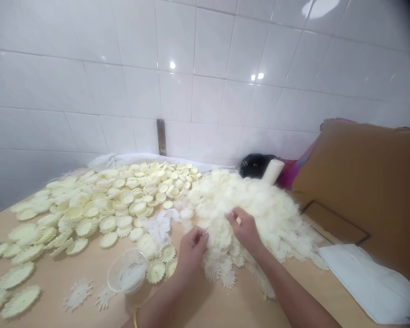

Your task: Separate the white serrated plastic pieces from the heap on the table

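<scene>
My left hand [192, 248] is closed in a pinch at the near edge of a heap of pale cream flower-shaped pieces [249, 200]. What its fingertips hold, if anything, is too small to make out. Over the same heap, a little farther back and to the right, my right hand [245, 228] also pinches thumb against fingers, with any held thing too small to name. Thin notched petal discs [227, 273] lie just below and between the hands. Left of my left wrist stands a clear round cup [127, 271] with whitish stuff inside.
Thicker yellowish scalloped discs [89, 205] spread over the table's left side. A crumpled white cloth [161, 223] lies between the piles. At right are a brown cardboard box [358, 182] and a white sheet [372, 282]. A black bundle [254, 165] and a white roll [273, 171] sit behind.
</scene>
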Action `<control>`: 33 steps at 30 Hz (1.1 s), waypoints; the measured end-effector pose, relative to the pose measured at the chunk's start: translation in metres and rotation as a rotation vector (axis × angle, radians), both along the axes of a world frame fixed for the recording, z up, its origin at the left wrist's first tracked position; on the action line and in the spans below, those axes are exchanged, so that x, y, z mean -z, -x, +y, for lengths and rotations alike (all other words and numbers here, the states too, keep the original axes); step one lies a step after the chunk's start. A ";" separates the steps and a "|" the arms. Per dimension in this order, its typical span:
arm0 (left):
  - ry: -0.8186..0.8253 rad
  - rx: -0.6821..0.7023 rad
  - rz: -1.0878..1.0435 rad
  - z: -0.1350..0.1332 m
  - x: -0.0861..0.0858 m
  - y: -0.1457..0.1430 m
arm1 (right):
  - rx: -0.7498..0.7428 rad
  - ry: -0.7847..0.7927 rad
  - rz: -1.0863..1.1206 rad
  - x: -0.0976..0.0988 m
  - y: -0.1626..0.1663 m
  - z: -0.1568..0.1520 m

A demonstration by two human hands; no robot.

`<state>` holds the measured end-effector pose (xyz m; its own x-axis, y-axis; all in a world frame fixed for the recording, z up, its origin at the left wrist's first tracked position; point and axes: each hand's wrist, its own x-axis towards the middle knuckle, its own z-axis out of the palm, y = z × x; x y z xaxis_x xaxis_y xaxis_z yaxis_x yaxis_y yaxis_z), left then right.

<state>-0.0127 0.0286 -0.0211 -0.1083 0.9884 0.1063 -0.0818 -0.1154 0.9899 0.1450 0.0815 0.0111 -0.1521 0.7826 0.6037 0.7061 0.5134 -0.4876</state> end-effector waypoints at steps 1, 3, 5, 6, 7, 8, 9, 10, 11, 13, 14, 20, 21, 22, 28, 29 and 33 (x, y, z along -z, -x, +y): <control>-0.014 0.003 0.025 0.000 0.000 -0.001 | -0.001 0.004 0.011 -0.001 -0.001 -0.001; -0.037 0.010 0.067 0.000 -0.003 -0.002 | 0.002 0.006 0.024 -0.003 -0.003 -0.003; -0.042 0.012 0.101 0.000 -0.009 -0.001 | 0.014 0.006 0.034 -0.003 -0.006 -0.005; -0.037 0.002 0.116 0.000 -0.013 0.000 | 0.022 0.003 0.035 -0.003 -0.007 -0.007; -0.026 -0.013 0.131 0.001 -0.017 0.002 | 0.031 -0.007 0.022 -0.003 -0.008 -0.010; -0.016 -0.056 0.148 0.003 -0.020 0.005 | 0.035 -0.021 -0.011 -0.002 -0.008 -0.013; -0.019 -0.083 0.162 0.005 -0.023 0.007 | 0.031 -0.039 -0.063 0.000 -0.008 -0.017; -0.028 -0.101 0.169 0.008 -0.025 0.010 | 0.016 -0.056 -0.129 0.002 -0.007 -0.023; -0.028 -0.126 0.177 0.010 -0.025 0.012 | -0.015 -0.073 -0.206 0.004 -0.006 -0.029; -0.016 -0.148 0.205 0.016 -0.022 0.015 | -0.107 -0.094 -0.345 0.008 -0.001 -0.042; -0.011 -0.153 0.219 0.018 -0.020 0.016 | -0.167 -0.111 -0.409 0.011 0.002 -0.049; -0.063 -0.170 0.317 0.026 -0.009 0.013 | -0.292 -0.230 -0.720 0.033 0.012 -0.051; -0.076 -0.175 0.334 0.028 -0.008 0.012 | -0.267 -0.236 -0.733 0.036 0.012 -0.045; -0.080 -0.184 0.366 0.030 -0.007 0.010 | -0.238 -0.239 -0.739 0.038 0.011 -0.037; -0.036 -0.213 0.600 0.048 -0.002 -0.001 | -0.111 -0.258 -0.726 0.048 0.007 0.005; -0.030 -0.206 0.626 0.051 -0.001 -0.004 | -0.098 -0.263 -0.724 0.050 0.006 0.011; -0.004 -0.172 0.733 0.055 0.000 -0.012 | -0.043 -0.283 -0.710 0.057 0.001 0.035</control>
<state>-0.0008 0.0838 -0.0206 -0.1611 0.9634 0.2145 0.6176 -0.0711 0.7833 0.1438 0.1165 -0.0455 -0.6048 0.5972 0.5268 0.7778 0.5851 0.2297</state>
